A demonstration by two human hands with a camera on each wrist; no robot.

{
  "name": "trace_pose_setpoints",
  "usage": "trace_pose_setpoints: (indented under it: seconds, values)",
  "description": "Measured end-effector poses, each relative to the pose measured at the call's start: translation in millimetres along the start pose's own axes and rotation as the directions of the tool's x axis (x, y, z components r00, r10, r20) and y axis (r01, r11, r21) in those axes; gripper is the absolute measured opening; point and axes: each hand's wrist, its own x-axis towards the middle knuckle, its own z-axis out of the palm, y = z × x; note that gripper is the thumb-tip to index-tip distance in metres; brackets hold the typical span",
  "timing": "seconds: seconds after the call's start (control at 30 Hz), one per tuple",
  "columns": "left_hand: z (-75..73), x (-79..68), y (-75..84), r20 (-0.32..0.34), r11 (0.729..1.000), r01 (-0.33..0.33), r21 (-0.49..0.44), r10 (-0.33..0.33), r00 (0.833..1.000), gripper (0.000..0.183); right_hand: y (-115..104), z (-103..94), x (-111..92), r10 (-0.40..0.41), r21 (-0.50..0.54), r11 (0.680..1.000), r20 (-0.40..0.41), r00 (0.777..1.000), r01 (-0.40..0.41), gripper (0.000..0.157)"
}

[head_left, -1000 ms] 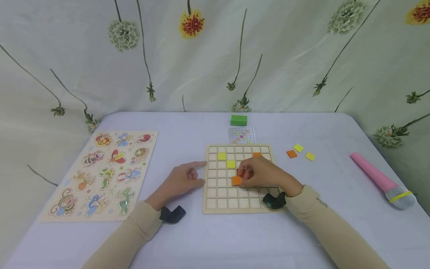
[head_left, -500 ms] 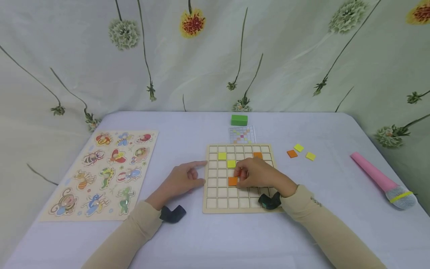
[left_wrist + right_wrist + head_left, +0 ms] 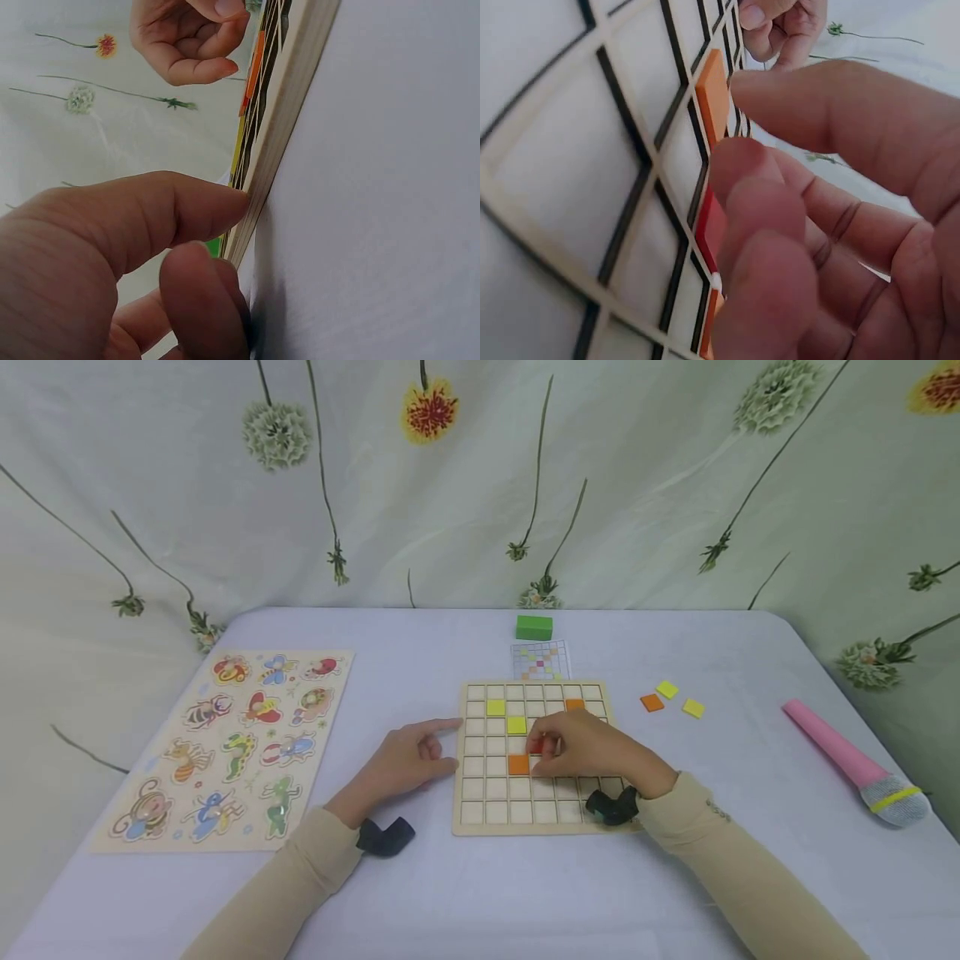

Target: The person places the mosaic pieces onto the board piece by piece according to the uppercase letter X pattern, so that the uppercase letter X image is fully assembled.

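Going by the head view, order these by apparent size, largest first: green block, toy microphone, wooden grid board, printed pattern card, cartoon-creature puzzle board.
1. Cartoon-creature puzzle board
2. Wooden grid board
3. Toy microphone
4. Printed pattern card
5. Green block

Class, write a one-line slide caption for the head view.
Left hand at the edge of the board, right hand by an orange tile, three loose tiles off the board.

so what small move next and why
Probably a light press by the right hand on the orange tile beside its fingertips: the tile covers a square of the grid board, but its side shows in the right-wrist view, so full seating isn't certain.
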Motion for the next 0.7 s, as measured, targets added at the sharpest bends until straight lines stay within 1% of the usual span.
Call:
trace_pose_setpoints:
  seconds: [0.13, 0.27, 0.37, 0.53, 0.7]
  values:
    - [-0.2, 0.5, -0.2, 0.0, 1.0, -0.002, -0.001, 0.002, 1.0, 0.063, 6.2, -8.9, -6.7, -0.009, 0.013, 1.0, -0.008, 1.0, 0.009, 0.014]
    - [-0.3, 0.6, 0.0, 0.002, 1.0, -0.004, -0.004, 0.004, 1.0, 0.063, 12.7, -21.0, -14.8, -0.001, 0.033, 0.999, -0.025, 1.0, 0.002, 0.015]
    - [-0.4, 0.5, 0.5, 0.002, 1.0, -0.003, -0.003, 0.003, 1.0, 0.063, 18.0, -30.5, -20.8, 0.022, 0.072, 0.997, -0.038, 0.999, -0.019, 0.017]
    - [-0.3, 0.2, 1.2, 0.004, 1.0, 0.004, -0.003, -0.004, 1.0, 0.063, 28.7, -45.1, -30.0, 0.087, 0.144, 0.987, -0.062, 0.994, -0.077, 0.021]
    - [-0.1, 0.0, 1.3, 0.004, 1.0, 0.006, -0.004, -0.006, 1.0, 0.063, 38.9, -57.9, -38.4, 0.148, 0.18, 0.975, -0.091, 0.985, -0.13, 0.026]
